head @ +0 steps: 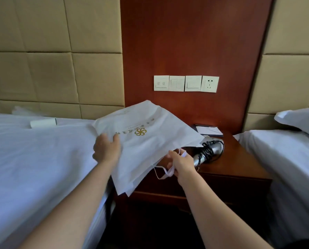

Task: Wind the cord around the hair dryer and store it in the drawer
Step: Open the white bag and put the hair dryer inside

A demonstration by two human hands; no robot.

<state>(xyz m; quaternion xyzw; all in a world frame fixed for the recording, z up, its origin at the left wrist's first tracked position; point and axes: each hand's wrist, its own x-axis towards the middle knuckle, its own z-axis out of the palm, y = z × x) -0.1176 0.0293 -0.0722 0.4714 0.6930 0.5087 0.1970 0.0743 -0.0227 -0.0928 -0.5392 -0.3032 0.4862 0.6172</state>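
Note:
A silver hair dryer (215, 147) lies on the wooden nightstand (240, 164), its black cord (206, 152) wrapped around the body and handle. A white fabric bag (146, 141) with a gold emblem is held above the nightstand and partly covers the dryer. My left hand (106, 150) grips the bag's left edge. My right hand (181, 163) is closed on the bag's white handle loops (165, 172), just in front of the dryer's handle. The drawer front (227, 186) below the nightstand top appears closed.
White beds flank the nightstand, the left bed (33, 159) carrying a white roll (43, 123) and the right bed (285, 159) a pillow (303, 121). A notepad (208, 130) lies at the nightstand's back. Switches and a wall socket (209, 84) sit on the wood panel above.

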